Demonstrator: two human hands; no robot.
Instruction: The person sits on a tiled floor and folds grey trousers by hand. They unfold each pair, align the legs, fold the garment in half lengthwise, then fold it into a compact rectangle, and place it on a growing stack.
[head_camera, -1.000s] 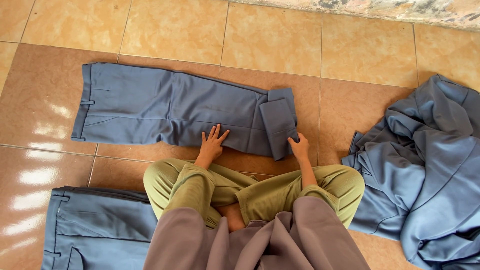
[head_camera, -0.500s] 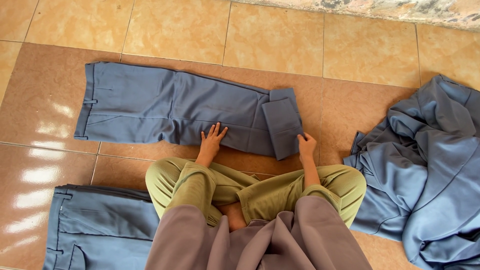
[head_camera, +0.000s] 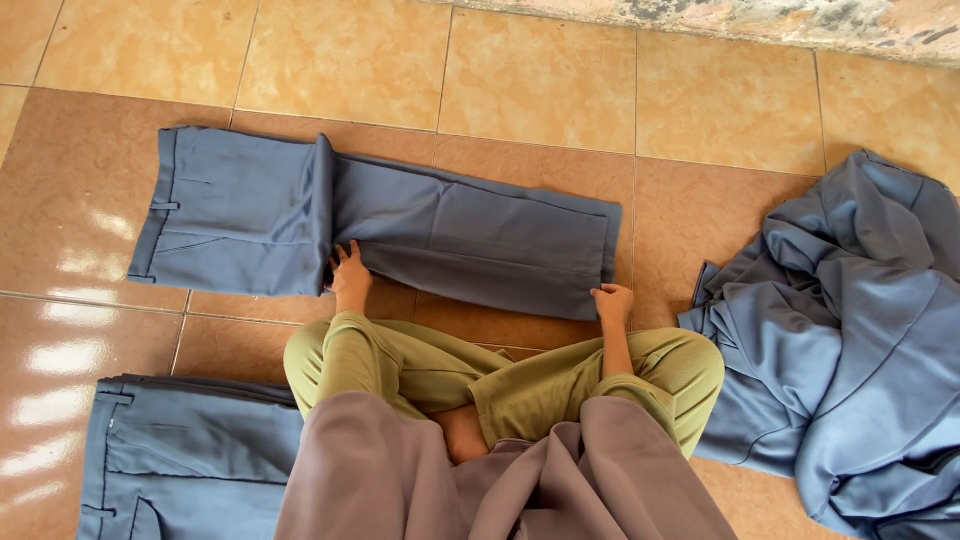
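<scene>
Person seated cross-legged, both arms reaching forward past knees. Left hand (head_camera: 350, 277) fingers curled, gripping, knuckles up. Right hand (head_camera: 613, 301) fingers bent, pinching, wrist straight. Hands well apart, level with each other

blue-grey trousers (head_camera: 400, 225), folded flat

No packages, labels, signs or screens appear: the view holds only cloth garments spread on a tiled floor, none bearing a visible tag.
</scene>
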